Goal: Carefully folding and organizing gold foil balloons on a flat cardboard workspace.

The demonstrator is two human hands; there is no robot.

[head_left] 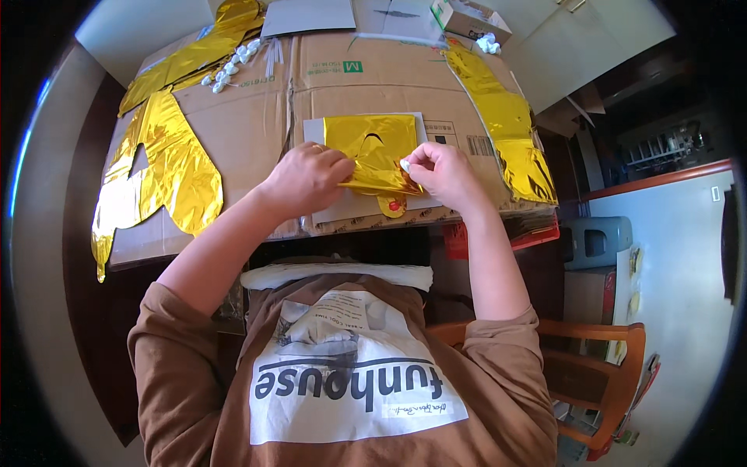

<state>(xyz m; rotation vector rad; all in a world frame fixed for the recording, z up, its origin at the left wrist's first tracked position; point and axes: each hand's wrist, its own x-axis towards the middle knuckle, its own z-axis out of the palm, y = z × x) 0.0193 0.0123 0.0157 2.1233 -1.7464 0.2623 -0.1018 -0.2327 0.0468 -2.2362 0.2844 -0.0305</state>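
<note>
A folded gold foil balloon (379, 136) lies flat on a pale card (313, 131) in front of me. A curved dark line marks its upper part, and a rounded tab with a red spot (394, 205) sticks out at the near edge. My left hand (307, 177) is closed at the foil's left near corner, its fingertips pressed onto the edge. At the right edge, my right hand (445, 177) pinches a small white wad (405, 165), close against the foil. What that wad is made of cannot be made out.
Flattened cardboard (405, 86) covers the table. Unfolded gold foil balloons lie at the left (175, 167) and right (502, 117). Several white wads (226, 72) sit at the far left, and another (489, 43) beside a small box (471, 19). A wooden chair (599, 335) stands right.
</note>
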